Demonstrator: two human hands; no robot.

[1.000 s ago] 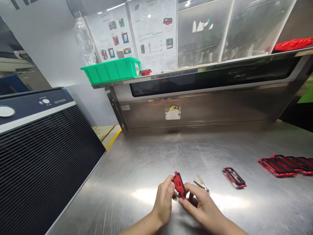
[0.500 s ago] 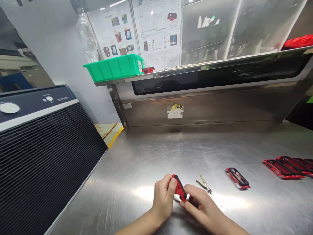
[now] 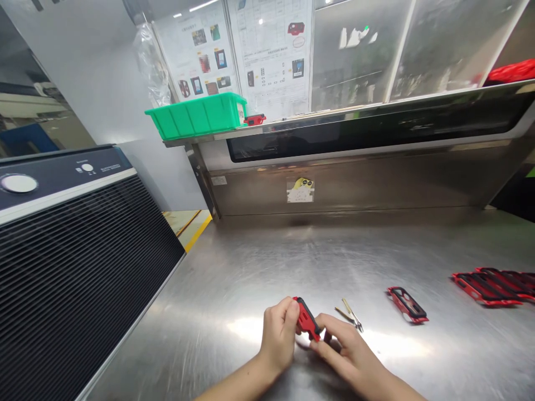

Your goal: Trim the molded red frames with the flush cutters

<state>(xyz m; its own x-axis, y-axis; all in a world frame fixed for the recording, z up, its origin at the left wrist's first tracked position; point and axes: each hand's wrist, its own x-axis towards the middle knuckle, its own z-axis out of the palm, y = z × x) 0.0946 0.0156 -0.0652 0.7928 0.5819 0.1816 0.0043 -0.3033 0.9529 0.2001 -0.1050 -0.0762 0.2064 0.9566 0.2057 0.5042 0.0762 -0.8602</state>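
- Left hand (image 3: 278, 329) and right hand (image 3: 346, 346) grasp opposite ends of the red-and-black frame (image 3: 307, 319), over the steel workbench (image 3: 267, 262).
- Frame: probably light, stiff; grip by end edges.

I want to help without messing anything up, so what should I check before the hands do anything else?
1. Left hand has a grip: ok, thumb and fingers hold the upper end of the held case.
2. Right hand has a grip: ok, its fingers are at the lower end.
3. Two-handled tool is out of the hands: ok, it lies on the metal table with handles spread.
4. Single case is separate from the case group: ok, there is a gap.
5. Held case's far side is fine: cannot tell, it is hidden.
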